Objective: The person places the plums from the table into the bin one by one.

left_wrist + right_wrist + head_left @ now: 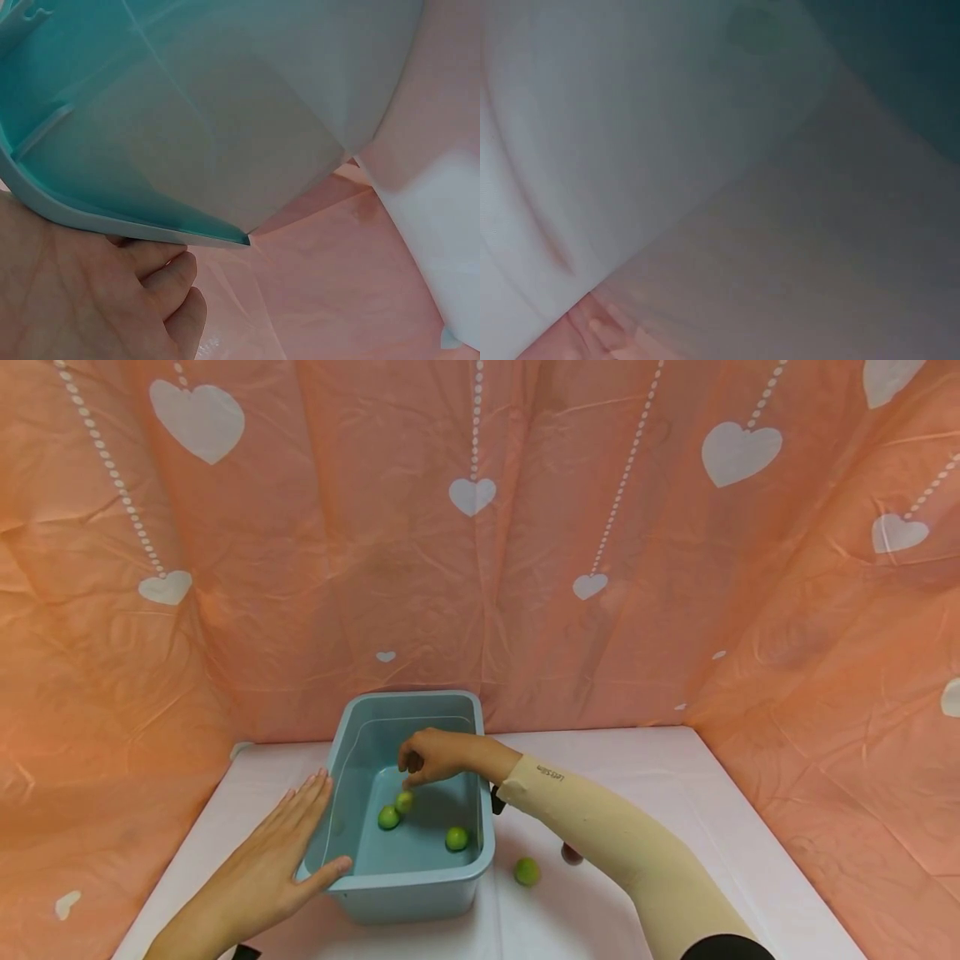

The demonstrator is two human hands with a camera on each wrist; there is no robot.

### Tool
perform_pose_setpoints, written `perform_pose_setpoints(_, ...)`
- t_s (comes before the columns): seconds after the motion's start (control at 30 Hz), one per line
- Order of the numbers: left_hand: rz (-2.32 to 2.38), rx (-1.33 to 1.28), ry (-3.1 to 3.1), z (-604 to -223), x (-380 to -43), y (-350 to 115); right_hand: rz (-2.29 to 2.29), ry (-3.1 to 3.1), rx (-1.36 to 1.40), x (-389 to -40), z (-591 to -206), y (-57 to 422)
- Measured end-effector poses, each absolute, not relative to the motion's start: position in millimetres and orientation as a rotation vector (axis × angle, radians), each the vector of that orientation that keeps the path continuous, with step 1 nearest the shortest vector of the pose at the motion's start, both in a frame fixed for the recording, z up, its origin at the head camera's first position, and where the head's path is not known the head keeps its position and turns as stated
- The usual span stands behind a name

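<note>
A blue-grey plastic bin [408, 882] stands in the middle, with a lime [388, 817] and another lime [456, 838] on its floor. My left hand [288, 847] rests on the bin's near left rim, fingers straight along the outside and thumb over the front edge. In the left wrist view the palm lies against the rim [112, 225]. Reaching over the right side, my right hand [442, 754] hangs inside the bin, fingers loosely bent and holding nothing. A lime [404, 801] is just below its fingertips. The right wrist view is dim and blurred.
On the white table [600, 768], right of the bin, lies a lime [527, 871]. A dark reddish round thing [572, 855] is partly hidden by the right forearm. Orange sheeting [360, 568] with white hearts surrounds the back and sides.
</note>
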State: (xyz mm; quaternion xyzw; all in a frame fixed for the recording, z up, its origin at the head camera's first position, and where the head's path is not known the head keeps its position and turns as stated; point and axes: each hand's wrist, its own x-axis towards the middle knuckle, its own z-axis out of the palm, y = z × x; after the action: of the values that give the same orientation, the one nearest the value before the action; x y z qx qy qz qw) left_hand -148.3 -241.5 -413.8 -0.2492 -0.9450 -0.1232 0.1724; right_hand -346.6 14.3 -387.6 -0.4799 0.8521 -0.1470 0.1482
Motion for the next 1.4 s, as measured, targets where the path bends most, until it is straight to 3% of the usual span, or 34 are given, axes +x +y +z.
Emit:
perform_pose_setpoints(0.57, -0.363, -0.701, -2.705, -413.4, -147.1, -240.8, -0.661, 2.477, -1.482, -343.0, -380.5, 23.0)
perform_pose_setpoints(1.4, -0.368, -0.68, -2.739, -412.9, -148.3, -242.0, -0.929, 2.485, -1.516, -329.3, -355.1, 74.0)
